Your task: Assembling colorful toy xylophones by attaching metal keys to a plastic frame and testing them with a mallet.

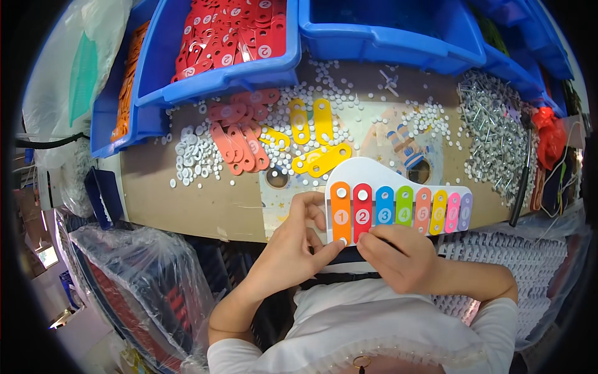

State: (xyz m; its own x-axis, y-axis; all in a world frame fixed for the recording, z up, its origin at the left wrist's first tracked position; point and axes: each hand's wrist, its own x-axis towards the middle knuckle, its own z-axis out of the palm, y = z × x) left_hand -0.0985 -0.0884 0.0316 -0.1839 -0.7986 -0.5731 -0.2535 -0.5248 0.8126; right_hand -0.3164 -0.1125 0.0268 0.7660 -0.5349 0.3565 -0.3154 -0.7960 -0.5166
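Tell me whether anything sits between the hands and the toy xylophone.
Nothing visible does. The left hand already touches the toy xylophone at the orange bar, and the right hand rests at its lower edge below the red bar.

Both hands meet at the near edge of a white toy xylophone (398,199) with 8 coloured bars. The left hand (293,246) presses a fingertip on the orange bar (341,212); the right hand (398,255) sits at 3 o'clock of it. Loose yellow bars (314,140) lie on the bench (187,199) at 12 o'clock.

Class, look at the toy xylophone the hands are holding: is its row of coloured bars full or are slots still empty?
Full: the xylophone shows eight coloured bars side by side, orange to purple, with no gap in the row.
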